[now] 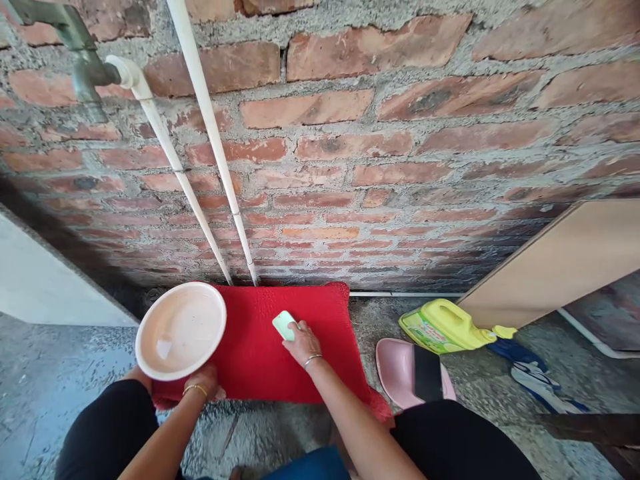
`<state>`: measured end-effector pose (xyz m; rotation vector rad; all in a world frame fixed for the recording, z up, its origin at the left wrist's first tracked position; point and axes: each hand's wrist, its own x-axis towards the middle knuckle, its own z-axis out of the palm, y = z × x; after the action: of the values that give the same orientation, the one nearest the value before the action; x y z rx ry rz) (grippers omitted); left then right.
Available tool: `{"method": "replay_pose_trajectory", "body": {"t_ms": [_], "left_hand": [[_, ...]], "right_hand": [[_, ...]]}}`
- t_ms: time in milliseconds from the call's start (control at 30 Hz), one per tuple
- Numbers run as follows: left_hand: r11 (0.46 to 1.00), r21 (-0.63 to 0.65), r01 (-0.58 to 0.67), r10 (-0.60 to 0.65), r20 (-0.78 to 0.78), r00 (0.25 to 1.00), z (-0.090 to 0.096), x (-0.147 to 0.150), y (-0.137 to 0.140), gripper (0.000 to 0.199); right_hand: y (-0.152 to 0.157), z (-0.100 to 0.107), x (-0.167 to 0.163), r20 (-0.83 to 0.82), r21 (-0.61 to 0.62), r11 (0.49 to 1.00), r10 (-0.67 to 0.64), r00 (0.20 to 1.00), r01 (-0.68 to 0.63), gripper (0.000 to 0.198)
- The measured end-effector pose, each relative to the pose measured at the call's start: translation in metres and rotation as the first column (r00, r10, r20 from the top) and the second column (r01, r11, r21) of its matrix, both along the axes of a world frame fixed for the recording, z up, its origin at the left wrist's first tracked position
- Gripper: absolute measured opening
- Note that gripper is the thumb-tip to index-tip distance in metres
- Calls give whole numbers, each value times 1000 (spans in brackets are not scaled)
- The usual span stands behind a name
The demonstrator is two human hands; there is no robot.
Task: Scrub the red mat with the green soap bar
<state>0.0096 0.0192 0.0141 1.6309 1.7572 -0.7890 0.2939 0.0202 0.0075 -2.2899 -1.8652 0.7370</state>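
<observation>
A red cloth point(250, 357) lies spread in front of me, its ends hanging down. My right hand point(304, 343) is closed round a pale green scrub brush point(284, 325) over the middle of the cloth; its underside is hidden. My left hand point(204, 381) is at the cloth's front edge, just below the rim of a pale pink-white basin point(220, 333). Its fingers are mostly hidden, so I cannot tell whether they grip the cloth or the basin. The basin stands at the cloth's left end and appears to hold water.
A yellow jug point(443, 325) lies on its side at right, near a pink dustpan-like scoop point(395, 367) with a dark flat piece in it. Blue and white slippers point(537, 383) lie beyond. A tap point(87, 73) and white pipes point(210, 120) run along the brick wall point(330, 110); boards lean on both sides.
</observation>
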Motion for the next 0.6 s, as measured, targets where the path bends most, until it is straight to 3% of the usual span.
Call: {"method": "replay_pose_trajectory", "body": {"t_ms": [133,300,367,433,500,600], "left_hand": [[999,35,13,-13,27,1000,-2,-3,-2,40],[998,55,29,-32,47,998,-12,-8,-2,39],[997,67,43,-46,49,998,-20,-11,-2,41],[995,79,56,-60,48,997,-29,-14,-1,43],[990,130,53,-61,56,997,-39,-16,0,42],[972,234,30,-49,77,996,-48,-15,2,38]], "right_hand": [[-27,-6,74,28,10,959,-283,959,283,38],[-59,-9,136,29,48,839,-543,839,541,38],[-63,-5,140,42,41,801,-599,800,597,41],[-62,1,128,37,37,803,-595,803,594,42],[-59,7,106,15,46,838,-545,838,544,40],[-53,12,67,24,71,932,-358,933,356,39]]}}
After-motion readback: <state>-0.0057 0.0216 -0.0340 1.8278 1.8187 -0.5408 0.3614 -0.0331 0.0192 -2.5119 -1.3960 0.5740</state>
